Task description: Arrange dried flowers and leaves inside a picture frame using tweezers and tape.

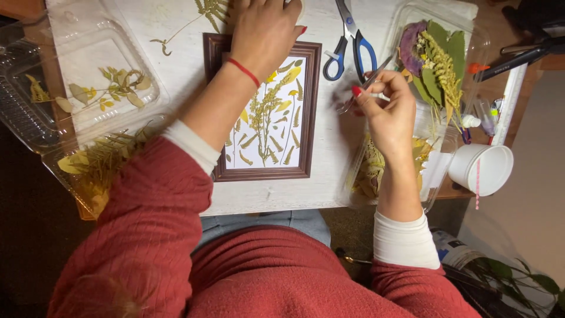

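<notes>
A dark wooden picture frame [312, 112] lies on the white table [329, 153], holding a white sheet with pressed yellow leaves and fern sprigs [268, 118]. My left hand [265, 32] reaches across the frame's top edge, fingers curled over something at the far side that is hidden. My right hand [385, 109] hovers right of the frame and pinches thin metal tweezers [366, 85] between thumb and fingers. Blue-handled scissors [348, 44] lie just beyond the tweezers.
Clear plastic trays with dried leaves sit at left [88, 88], lower left [88, 171] and upper right [438, 65]. A white cup [482, 168] stands at the right table edge. A loose fern sprig [206, 15] lies at the top.
</notes>
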